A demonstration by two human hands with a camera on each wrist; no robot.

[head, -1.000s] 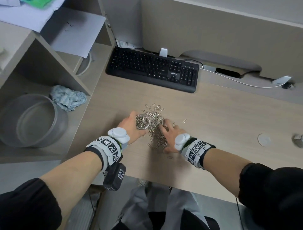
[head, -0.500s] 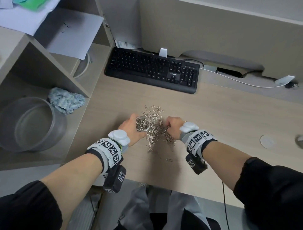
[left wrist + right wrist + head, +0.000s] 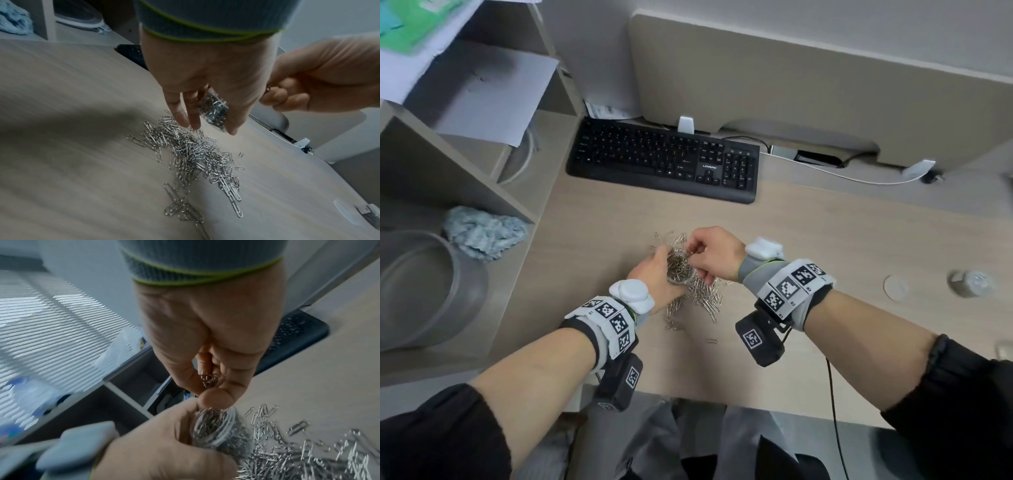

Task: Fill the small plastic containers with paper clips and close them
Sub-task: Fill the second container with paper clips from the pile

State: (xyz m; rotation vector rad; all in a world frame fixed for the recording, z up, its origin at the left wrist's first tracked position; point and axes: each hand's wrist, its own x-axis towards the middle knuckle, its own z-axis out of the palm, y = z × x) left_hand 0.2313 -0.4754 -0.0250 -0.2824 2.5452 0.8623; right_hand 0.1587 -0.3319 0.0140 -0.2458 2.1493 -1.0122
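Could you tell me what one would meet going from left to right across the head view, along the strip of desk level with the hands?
Grey round tub → crumpled blue cloth → left hand holding the clear container → right hand pinching paper clips → white round lid → second small container.

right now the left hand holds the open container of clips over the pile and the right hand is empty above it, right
Not quite: the right hand is not empty. It pinches a few paper clips above the container that the left hand holds, as the right wrist view shows.
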